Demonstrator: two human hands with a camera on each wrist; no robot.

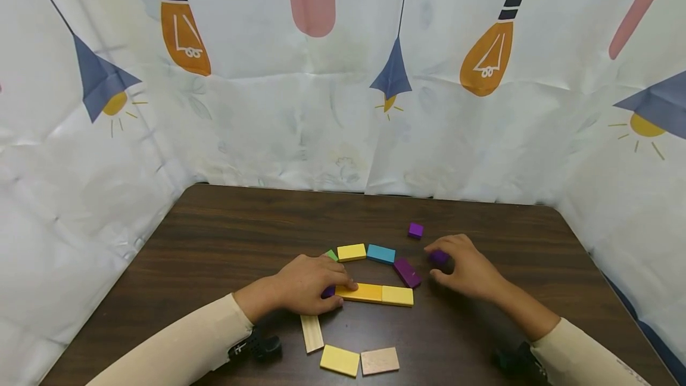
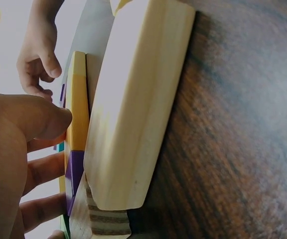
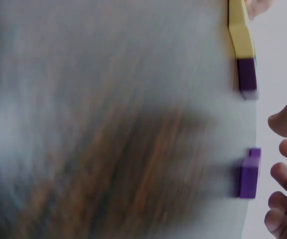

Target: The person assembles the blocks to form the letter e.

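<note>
My left hand (image 1: 311,285) rests over the left end of a straight row of blocks. Its index fingertip touches an orange block (image 1: 367,293), and its thumb lies beside a purple block (image 1: 328,292) partly hidden under the hand. A pale yellow block (image 1: 398,296) continues the row to the right. In the left wrist view the thumb and fingers are spread beside the orange block (image 2: 77,114) and purple block (image 2: 75,169). My right hand (image 1: 468,267) hovers with fingers curved and parted around a small purple block (image 1: 439,257); the right wrist view shows a gap between fingertips and purple block (image 3: 249,177).
Beyond the row, an arc holds green (image 1: 331,255), yellow (image 1: 351,252), blue (image 1: 381,254) and dark purple (image 1: 407,272) blocks. Another purple block (image 1: 415,230) sits farther back. Nearer lie a plain wooden block (image 1: 312,333), a yellow block (image 1: 340,360) and a tan block (image 1: 380,361).
</note>
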